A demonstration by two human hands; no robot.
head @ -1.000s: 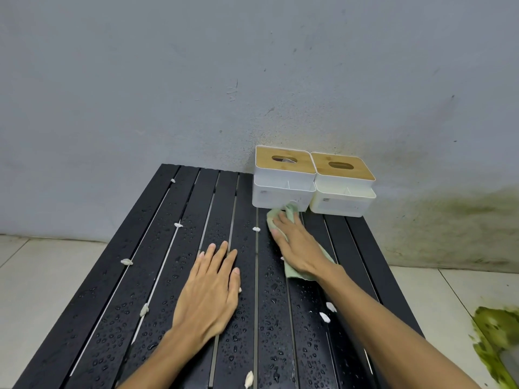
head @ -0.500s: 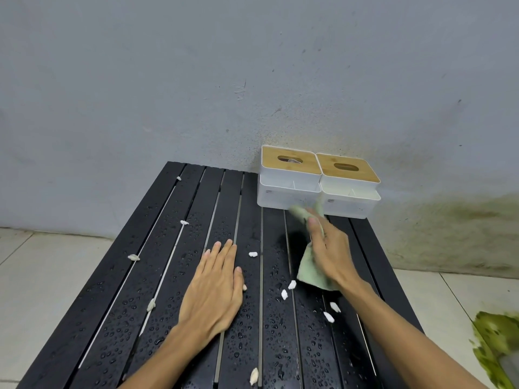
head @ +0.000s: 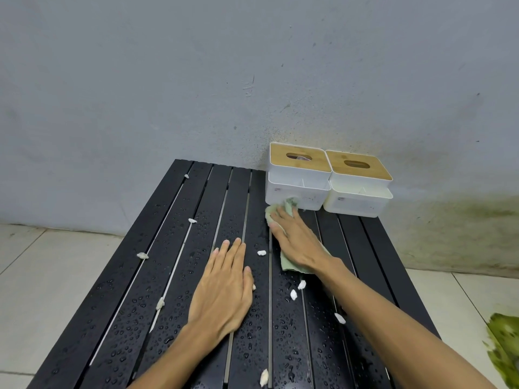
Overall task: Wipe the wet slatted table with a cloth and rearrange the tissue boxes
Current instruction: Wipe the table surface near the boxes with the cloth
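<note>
your right hand [head: 297,242] lies flat on the pale green cloth [head: 292,263], fingers spread and pressing it onto the black slatted table [head: 179,276]. the cloth's far end bunches up right against the front of the left tissue box [head: 299,178], and its near edge shows from under your wrist. your left hand [head: 224,287] rests open, palm down with fingers together, on the wet slats just beside the right hand, holding nothing.

the two tissue boxes sit side by side at the far right corner of the table, close to the grey wall [head: 168,80]. the right tissue box [head: 359,186] touches the left one. both are white with wooden lids that have an oval slot.

water droplets [head: 280,329] cover most of the slats, thickest on the near half. small white scraps [head: 293,294] lie scattered over the top: a few between your two forearms, one just beyond your left fingertips, others along the left slats and one near the close edge. the strip of slats in front of the boxes, to the right of the cloth, looks drier. the floor [head: 42,276] is pale tile, with a green patch [head: 505,346] at the lower right.
</note>
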